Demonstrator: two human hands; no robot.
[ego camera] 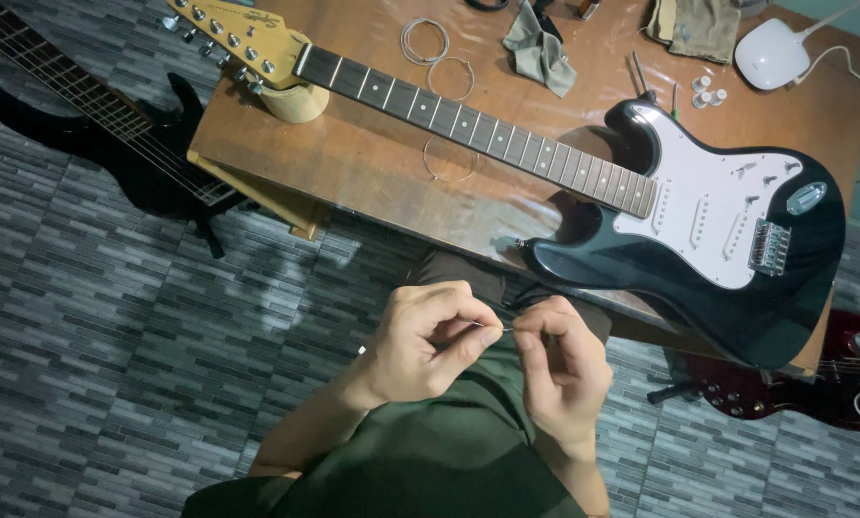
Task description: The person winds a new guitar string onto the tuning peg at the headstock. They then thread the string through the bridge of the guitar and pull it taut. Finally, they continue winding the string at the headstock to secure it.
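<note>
Both hands pinch a thin wire below the tabletop edge.
Left hand [428, 341] and right hand [566, 363] each have a closed grip on the wire [507, 329], held above the lap, near the black electric guitar [708, 221] lying on the wooden tabletop [372, 158].

No packages, labels, signs or screens show anywhere here: nothing boxed, tagged or lit up on the surface or the floor.
</note>
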